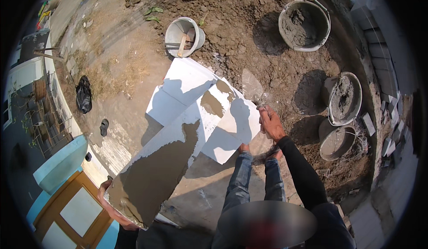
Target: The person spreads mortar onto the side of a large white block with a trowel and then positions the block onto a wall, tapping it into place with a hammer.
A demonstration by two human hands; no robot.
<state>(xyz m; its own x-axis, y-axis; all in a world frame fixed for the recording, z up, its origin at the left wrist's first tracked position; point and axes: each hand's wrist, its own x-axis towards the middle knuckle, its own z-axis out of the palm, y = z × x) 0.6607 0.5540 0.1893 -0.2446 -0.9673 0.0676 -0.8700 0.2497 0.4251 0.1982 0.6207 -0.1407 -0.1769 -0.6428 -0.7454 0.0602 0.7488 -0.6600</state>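
My left hand [113, 206] grips the lower left end of a long white block [198, 126] with grey wet mortar [156, 177] spread across much of its top face. My right hand [272, 124] is closed on the handle of a trowel [252, 88], whose blade is blurred. Beneath the long block's upper end, more white blocks [180, 75] lie overlapping on the ground, some in shadow and one marked with mortar. My jeans-clad legs and bare feet show below the blocks.
A bucket with tools [191, 35] stands beyond the blocks. Mortar buckets [303, 26] [345, 97] and a basin [336, 139] sit on loose soil at the right, beside stacked blocks [388, 146]. At left are a wooden panel [67, 182], a black bag [84, 95] and a sandal [104, 127].
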